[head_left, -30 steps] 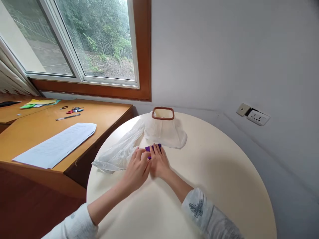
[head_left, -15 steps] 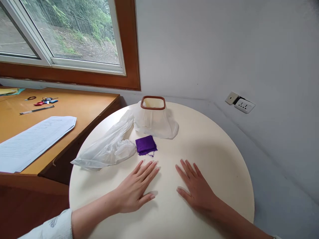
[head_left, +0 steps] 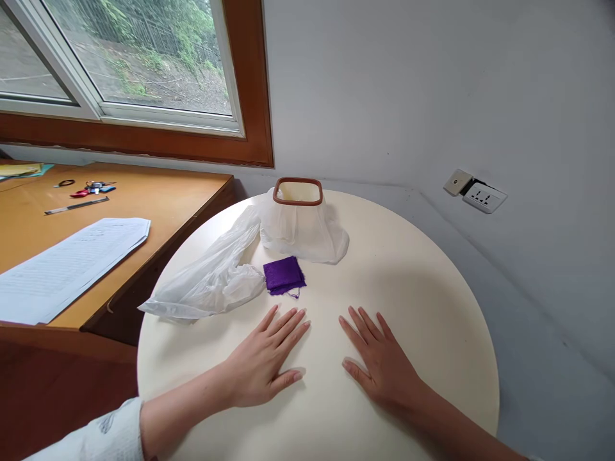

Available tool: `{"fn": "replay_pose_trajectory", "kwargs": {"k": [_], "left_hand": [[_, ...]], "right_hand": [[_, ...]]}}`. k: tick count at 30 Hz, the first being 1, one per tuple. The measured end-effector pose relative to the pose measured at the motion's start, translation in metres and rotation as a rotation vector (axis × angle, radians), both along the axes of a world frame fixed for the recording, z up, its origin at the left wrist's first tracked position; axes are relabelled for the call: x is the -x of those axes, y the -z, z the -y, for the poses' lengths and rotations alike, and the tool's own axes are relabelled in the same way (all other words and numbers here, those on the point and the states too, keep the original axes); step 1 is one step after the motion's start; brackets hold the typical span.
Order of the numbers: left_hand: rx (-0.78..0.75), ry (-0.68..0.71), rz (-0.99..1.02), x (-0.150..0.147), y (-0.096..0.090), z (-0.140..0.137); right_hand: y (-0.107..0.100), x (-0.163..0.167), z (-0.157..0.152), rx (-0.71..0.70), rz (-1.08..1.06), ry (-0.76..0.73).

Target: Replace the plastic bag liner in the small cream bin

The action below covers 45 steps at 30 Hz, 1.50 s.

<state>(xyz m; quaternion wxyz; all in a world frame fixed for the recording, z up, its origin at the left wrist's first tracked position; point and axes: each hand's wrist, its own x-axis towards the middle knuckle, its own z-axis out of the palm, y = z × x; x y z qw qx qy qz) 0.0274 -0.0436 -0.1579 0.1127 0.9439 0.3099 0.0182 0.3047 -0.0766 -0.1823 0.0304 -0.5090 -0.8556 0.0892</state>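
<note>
Cloth on round cream table near desk and window

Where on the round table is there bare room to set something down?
A broad bare patch of table is bordered by the bin, the right hand and the table's right rim. Another gap lies between the left hand and right hand. It is crowded beyond the left hand, where the plastic bag, purple cloth and bin sit close together.

The palms of the left hand and the right hand are hidden from the camera. White plastic covers the sides of the brown-rimmed bin. The papers, cut by the left edge, carry writing too small for reading.
</note>
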Motion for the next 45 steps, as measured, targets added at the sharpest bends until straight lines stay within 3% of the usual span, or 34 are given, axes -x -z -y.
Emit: {"fn": "replay_pose_trajectory", "kwargs": {"k": [45], "left_hand": [[-0.057, 0.013, -0.010, -0.0028, 0.0021, -0.0017]], "right_hand": [[-0.0041, 0.0008, 0.0019, -0.012, -0.022, 0.001]]}}
